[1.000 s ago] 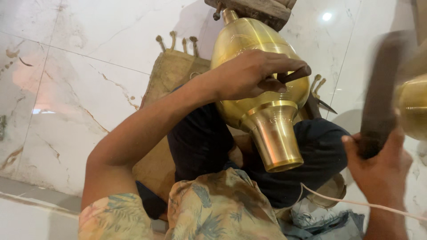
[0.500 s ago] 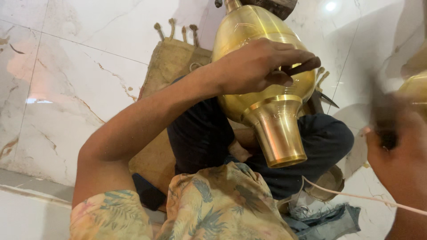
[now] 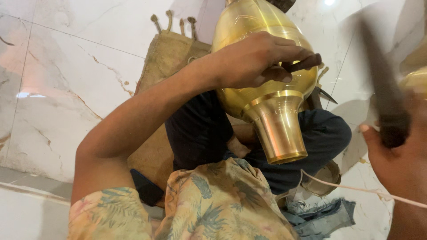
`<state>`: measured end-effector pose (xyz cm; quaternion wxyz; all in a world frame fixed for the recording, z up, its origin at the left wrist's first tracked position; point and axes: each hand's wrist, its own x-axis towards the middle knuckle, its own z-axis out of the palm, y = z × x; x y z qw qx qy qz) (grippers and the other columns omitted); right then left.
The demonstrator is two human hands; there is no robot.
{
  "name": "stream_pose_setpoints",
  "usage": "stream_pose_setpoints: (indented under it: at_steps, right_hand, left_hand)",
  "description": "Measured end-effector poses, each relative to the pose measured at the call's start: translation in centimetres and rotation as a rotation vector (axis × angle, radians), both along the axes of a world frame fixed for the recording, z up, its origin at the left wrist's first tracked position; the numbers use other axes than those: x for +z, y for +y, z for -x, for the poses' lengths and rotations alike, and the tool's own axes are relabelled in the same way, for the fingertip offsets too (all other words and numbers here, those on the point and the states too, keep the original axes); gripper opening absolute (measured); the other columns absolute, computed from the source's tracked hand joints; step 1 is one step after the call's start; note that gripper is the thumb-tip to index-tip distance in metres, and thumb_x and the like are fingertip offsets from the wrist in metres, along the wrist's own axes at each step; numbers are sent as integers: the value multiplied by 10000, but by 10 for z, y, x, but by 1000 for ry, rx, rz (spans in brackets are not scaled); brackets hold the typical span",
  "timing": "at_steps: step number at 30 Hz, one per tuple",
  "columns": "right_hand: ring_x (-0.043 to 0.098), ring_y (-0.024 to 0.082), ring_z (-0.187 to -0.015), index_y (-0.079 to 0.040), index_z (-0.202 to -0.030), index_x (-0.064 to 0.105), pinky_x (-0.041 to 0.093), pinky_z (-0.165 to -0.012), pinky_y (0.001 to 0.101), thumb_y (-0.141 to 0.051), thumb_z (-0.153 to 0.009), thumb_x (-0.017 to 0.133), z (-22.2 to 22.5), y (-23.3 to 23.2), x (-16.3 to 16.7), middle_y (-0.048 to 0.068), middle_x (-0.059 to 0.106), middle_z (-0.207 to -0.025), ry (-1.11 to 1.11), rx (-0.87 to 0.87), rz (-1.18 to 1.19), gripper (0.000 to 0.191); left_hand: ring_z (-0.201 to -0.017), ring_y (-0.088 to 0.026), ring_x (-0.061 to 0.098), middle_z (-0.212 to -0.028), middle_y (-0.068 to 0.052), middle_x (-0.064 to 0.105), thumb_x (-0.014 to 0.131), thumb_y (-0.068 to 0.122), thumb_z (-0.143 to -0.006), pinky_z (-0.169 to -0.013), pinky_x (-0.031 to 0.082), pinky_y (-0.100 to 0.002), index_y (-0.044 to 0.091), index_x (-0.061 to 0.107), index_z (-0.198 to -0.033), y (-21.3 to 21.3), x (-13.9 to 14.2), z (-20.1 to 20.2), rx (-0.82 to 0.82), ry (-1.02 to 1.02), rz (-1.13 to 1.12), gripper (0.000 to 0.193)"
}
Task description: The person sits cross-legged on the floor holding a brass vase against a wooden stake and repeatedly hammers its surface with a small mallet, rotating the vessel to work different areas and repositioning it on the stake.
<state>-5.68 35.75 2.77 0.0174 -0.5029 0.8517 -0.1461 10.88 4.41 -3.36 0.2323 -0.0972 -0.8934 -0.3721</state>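
Brass under the chisel: the left hand [image 3: 258, 60] closes around a thin dark punch [image 3: 302, 64], fingers curled tight and the tool's tip pressed against the belly of a polished brass vessel [image 3: 249, 26], at about twelve o'clock in the head view. At three o'clock the right hand [image 3: 393, 155] is clenched on the handle of a dark, motion-blurred hammer [image 3: 382, 95], which stands raised well apart from the punch. The vessel lies tilted across the lap, its flared neck [image 3: 278, 129] pointing down toward six o'clock, resting against dark trousers [image 3: 200, 129] above a floral shirt [image 3: 213, 204]. Beyond that, a jute mat [image 3: 167, 58] with knotted tassels spreads from eleven o'clock over the white marble floor [image 3: 66, 66]; a thin white cord [image 3: 356, 189] runs toward four o'clock, over crumpled denim cloth [image 3: 320, 213] at five o'clock, and a second brass piece [image 3: 413, 71] shows at the frame's two o'clock edge. Judged from this pose, clean work would call for the punch held steady and square to the curved surface, the vessel braced so it cannot roll, and light, even blows landing squarely on the punch's end; a glancing strike would likely skid the tip and scar the polished brass, or catch the holding fingers
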Motion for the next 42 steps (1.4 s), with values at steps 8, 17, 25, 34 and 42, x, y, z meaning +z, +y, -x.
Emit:
stream_pose_setpoints:
  at_steps: [8, 17, 25, 34, 42]
  right_hand:
    - [714, 312, -871, 42, -1344, 564, 574, -794, 405, -78, -1050, 724, 32, 12, -12, 255, 695, -1019, -181, -136, -131, 355]
    - [716, 295, -875, -32, -1495, 466, 573, -722, 399, 51, -1009, 572, 58, -43, 6, 252, 698, -1100, -220, 43, -144, 505]
    - [698, 291, -849, -86, -1548, 469, 583, -714, 415, 150, -960, 538, -3, -101, 80, 246, 682, -1054, 193, 577, -99, 638]
    - [697, 281, -957, -102, -1494, 516, 567, -805, 402, 128, -1026, 584, -12, -107, 53, 219, 680, -1117, -72, 444, -52, 526]
    - [706, 303, -934, -108, -1459, 578, 552, -794, 414, 133, -978, 629, -18, -136, 101, 219, 697, -1099, 43, 714, 56, 540]
  left_hand:
    - [-1031, -266, 742, -1228, -108, 725, 737, 120, -1018, -898, 606, -418, 73, 581, -1423, 7, -5, -7, 55, -5, -148, 436]
    - [-1080, -181, 760, -1222, -95, 713, 721, 130, -1065, -951, 678, -327, 60, 541, -1437, 45, -25, -30, 400, 76, -404, 419]
    - [-929, -147, 740, -1029, -54, 686, 756, 56, -1016, -735, 612, -255, 40, 582, -1242, 104, -34, -31, 892, 257, -634, 285]
    - [-863, -100, 689, -973, -71, 706, 684, 56, -1084, -782, 584, -240, 22, 486, -1238, 117, -44, -18, 903, 423, -904, 253]
    - [-852, -107, 707, -956, -73, 710, 708, 70, -1057, -736, 588, -237, 22, 521, -1219, 114, -39, -19, 949, 350, -820, 252]
